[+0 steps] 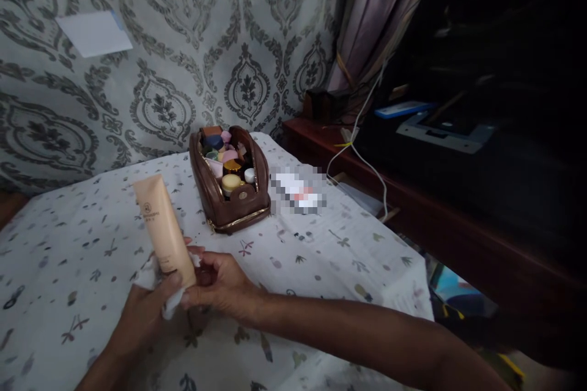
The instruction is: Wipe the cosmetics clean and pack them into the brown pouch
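Note:
A peach-coloured squeeze tube (164, 226) stands tilted between my two hands, its flat end up and to the left. My left hand (147, 311) is closed on the tube's lower end, with a crumpled white tissue (173, 304) pressed against it. From the right, my right hand (224, 284) grips the same lower end, fingers bent behind it and thumb in front. Beyond my hands, an unzipped brown bag (229, 214) holds several jars and bottles, among them a jar with a yellowish lid (233, 183).
The bag rests on a white patterned cloth (321, 263). Right of it lies a blurred white item (298, 190). A dark red wooden ledge (389, 195) with a white cable (367, 162) runs along the right. Behind is a patterned wall (165, 73).

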A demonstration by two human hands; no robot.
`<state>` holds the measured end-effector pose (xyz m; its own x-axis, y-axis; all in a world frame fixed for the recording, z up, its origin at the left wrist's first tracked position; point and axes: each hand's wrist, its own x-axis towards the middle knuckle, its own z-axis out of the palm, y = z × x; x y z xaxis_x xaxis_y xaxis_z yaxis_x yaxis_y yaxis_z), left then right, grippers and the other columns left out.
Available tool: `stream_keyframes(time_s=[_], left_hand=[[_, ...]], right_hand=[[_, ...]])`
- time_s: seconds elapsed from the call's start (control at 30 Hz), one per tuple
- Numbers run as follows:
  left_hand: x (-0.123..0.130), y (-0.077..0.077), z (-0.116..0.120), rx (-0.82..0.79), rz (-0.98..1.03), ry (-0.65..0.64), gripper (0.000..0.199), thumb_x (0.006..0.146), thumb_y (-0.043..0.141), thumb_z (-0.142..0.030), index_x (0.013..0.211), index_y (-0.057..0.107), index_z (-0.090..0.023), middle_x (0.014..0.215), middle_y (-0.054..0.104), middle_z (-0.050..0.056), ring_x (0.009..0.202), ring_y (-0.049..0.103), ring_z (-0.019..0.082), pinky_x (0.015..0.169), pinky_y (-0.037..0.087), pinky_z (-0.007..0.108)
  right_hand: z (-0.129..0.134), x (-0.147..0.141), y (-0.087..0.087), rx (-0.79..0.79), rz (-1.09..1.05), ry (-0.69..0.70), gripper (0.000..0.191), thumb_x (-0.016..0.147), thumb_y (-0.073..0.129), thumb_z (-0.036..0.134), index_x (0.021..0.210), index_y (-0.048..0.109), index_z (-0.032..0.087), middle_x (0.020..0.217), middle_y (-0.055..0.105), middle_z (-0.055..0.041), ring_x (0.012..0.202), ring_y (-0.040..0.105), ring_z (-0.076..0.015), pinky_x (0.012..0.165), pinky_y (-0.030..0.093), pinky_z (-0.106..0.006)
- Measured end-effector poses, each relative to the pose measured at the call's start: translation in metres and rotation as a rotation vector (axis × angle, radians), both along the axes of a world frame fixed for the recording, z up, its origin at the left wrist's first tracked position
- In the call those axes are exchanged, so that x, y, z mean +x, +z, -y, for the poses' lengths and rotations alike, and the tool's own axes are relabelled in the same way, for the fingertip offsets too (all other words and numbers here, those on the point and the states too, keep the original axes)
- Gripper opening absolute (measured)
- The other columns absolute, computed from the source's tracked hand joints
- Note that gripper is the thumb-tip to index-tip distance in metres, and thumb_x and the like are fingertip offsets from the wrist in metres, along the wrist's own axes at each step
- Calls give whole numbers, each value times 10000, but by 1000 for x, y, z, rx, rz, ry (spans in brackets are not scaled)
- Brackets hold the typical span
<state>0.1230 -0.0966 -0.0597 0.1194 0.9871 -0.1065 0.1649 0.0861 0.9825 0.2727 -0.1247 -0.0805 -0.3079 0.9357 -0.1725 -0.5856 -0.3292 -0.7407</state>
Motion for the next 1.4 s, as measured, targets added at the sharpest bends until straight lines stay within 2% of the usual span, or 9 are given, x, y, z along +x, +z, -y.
stream_keyframes(time_s=[0.17,0.33,0.43,0.57,0.73,0.93,1.1,1.23,1.4], left_hand=[[7,0,2,23,-52,29,508,773,662,-618,1059,676,-199,877,747,62,723,689,219,587,562,266],[24,17,-1,22,22,59,618,771,598,-715,1083,658,-184,700,698,24,537,609,183,396,434,240],[32,29,-6,39,41,41,662,726,644,-729,1071,665,-163,676,685,21,566,626,189,426,460,244],[44,42,-16,133,-1,72,630,734,644,-731,955,695,-143,637,658,21,626,647,203,508,497,260],[62,50,-28,224,105,-99,519,831,618,-658,986,666,-165,720,667,11,683,638,171,630,504,248],[55,48,-30,216,65,-263,400,892,593,-567,944,633,-172,757,636,6,626,544,126,598,423,219],[37,47,-30,255,-75,-361,421,906,547,-571,856,655,-167,784,637,34,691,562,160,655,419,247],[26,41,-30,267,-140,-384,452,905,529,-596,832,657,-169,732,586,23,660,512,157,630,379,248],[15,26,-28,220,-135,-429,461,922,501,-610,850,648,-180,658,496,-14,541,378,113,553,309,240]], right_hand=[[1,4,10,9,3,13,723,317,979,416,912,668,147,742,693,35,565,605,-92,530,425,-206],[1,10,21,97,-4,-42,656,403,935,553,804,619,141,739,688,13,526,604,-77,473,384,-194],[2,14,27,160,-13,-105,673,440,917,584,850,579,170,729,676,38,517,600,-75,470,399,-192],[5,26,41,252,26,-237,672,514,918,519,981,549,209,754,653,70,563,608,-76,512,460,-198],[3,62,68,321,175,-347,584,646,855,480,1055,554,193,752,672,43,561,635,-91,514,468,-203],[-23,111,108,285,434,-459,403,708,831,361,928,558,163,654,680,17,526,626,-97,488,470,-188],[-52,124,137,115,538,-492,262,764,788,158,799,528,164,594,666,-9,489,625,-105,503,522,-204],[-72,121,145,54,572,-479,295,745,804,127,736,513,175,574,655,-20,479,627,-114,507,553,-220],[-86,115,144,25,715,-356,288,744,805,145,674,526,164,471,600,-20,415,590,-117,401,480,-179]])
